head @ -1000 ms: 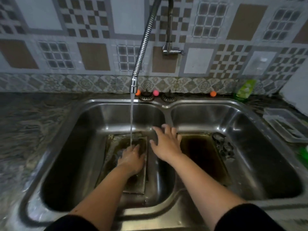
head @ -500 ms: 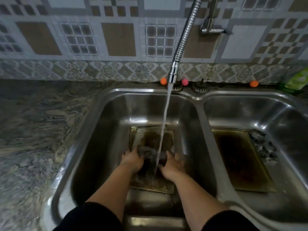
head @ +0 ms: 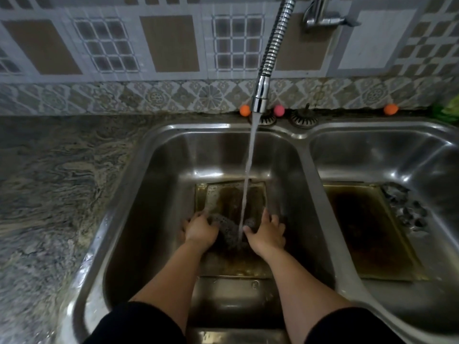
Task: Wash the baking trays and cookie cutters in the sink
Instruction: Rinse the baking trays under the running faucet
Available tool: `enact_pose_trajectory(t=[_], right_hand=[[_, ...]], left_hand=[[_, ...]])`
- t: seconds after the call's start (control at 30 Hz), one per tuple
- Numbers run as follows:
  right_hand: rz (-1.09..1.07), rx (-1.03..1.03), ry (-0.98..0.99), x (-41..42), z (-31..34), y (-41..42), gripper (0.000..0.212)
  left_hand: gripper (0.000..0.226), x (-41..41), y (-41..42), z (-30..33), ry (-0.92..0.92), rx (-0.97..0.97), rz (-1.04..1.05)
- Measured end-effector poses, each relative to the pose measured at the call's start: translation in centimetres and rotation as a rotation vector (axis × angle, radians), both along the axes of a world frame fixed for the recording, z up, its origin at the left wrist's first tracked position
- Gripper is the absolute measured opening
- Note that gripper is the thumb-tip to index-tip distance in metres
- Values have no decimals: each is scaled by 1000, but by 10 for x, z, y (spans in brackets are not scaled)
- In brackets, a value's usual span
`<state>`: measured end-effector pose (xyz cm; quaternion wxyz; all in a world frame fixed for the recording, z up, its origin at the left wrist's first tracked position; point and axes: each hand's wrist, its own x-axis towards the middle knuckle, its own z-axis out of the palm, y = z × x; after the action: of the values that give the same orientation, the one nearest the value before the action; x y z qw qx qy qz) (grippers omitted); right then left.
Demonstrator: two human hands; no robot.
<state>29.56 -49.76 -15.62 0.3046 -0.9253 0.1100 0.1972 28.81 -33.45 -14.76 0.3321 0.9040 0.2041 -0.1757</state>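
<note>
A stained baking tray (head: pixel 228 197) lies flat in the left basin of the steel double sink (head: pixel 173 155). Water runs from the flexible faucet (head: pixel 260 95) onto it. My left hand (head: pixel 200 229) and my right hand (head: pixel 267 232) both grip a dark scrubbing sponge (head: pixel 229 228) pressed on the tray, under the stream. A second, darker baking tray (head: pixel 367 232) sits in the right basin. Several metal cookie cutters (head: pixel 404 209) lie piled at that tray's right side.
A marbled stone counter (head: pixel 49 194) spreads to the left of the sink. Two orange balls (head: pixel 245 110) and a pink ball (head: pixel 279 110) sit on the back ledge beside two drain strainers (head: pixel 303 117). A green item (head: pixel 449 110) shows at the far right edge.
My right hand moved from the basin divider down onto the sponge beside my left hand. The view shifted left and closer over the left basin. Water keeps running.
</note>
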Motion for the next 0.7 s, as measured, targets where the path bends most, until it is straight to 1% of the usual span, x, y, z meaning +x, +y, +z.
enact_pose_trajectory(t=[0.03, 0.13, 0.17, 0.27, 0.33, 0.47, 0.57, 0.6, 0.63, 0.7], right_hand=[[-14, 22, -20, 1, 2, -1, 82], [-74, 171, -51, 4, 12, -2, 78], [-76, 187, -81, 4, 17, 0, 77], [-22, 137, -226, 5, 36, 1, 74], [15, 86, -289, 7, 48, -2, 72], [45, 75, -265, 13, 69, -14, 70], [92, 132, -327, 20, 87, -17, 69], [113, 105, -356, 20, 94, -17, 67], [149, -2, -402, 20, 100, -16, 65], [284, -360, -521, 13, 104, -13, 62]], left_hand=[[47, 0, 1, -1, -22, -49, 29], [51, 0, 1, 0, -86, -194, 138], [53, 0, 0, 3, -104, -224, 172], [59, 2, -2, 13, -153, -299, 266], [63, 2, -4, 18, -159, -357, 318], [61, -5, -10, 28, -203, -474, 351], [61, -10, -19, 38, -263, -554, 375], [59, -11, -21, 42, -299, -578, 387], [58, -13, -22, 45, -340, -603, 402], [54, -14, -24, 52, -413, -663, 443]])
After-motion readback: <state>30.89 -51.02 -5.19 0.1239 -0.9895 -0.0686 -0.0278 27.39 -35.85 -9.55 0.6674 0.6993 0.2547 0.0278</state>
